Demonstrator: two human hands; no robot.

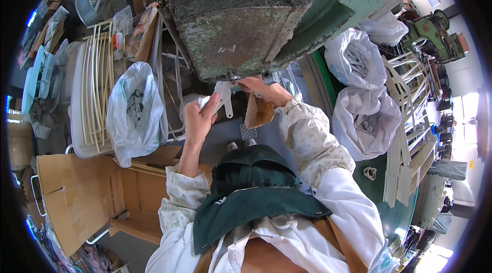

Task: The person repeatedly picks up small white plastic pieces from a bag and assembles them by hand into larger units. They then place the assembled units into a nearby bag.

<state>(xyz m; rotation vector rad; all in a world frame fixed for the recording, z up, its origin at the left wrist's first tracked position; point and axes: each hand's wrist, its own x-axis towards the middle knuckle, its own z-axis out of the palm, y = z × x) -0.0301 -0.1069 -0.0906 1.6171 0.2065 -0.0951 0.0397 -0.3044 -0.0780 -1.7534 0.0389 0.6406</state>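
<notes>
My left hand [198,119] is closed round several thin, light-grey metal pieces [223,97], flat strips with rounded ends and small holes. They fan out from the fingers toward the underside of a worn green press head [241,32]. Just right of them, my right hand [262,90] reaches in under the lower edge of the press head with its fingers bent together. The fingertips and whatever they pinch are hidden there. Below the right wrist hangs a brown piece [259,112] that looks like cardboard or a pouch.
To the left, a plastic bag of grey metal parts [135,111] stands by a rack of pale strips [97,88]. An open cardboard box [82,196] lies nearer. At right are two white sacks of metal pieces [341,60] [348,137], stacked pale strips [410,155] and a green table [376,191].
</notes>
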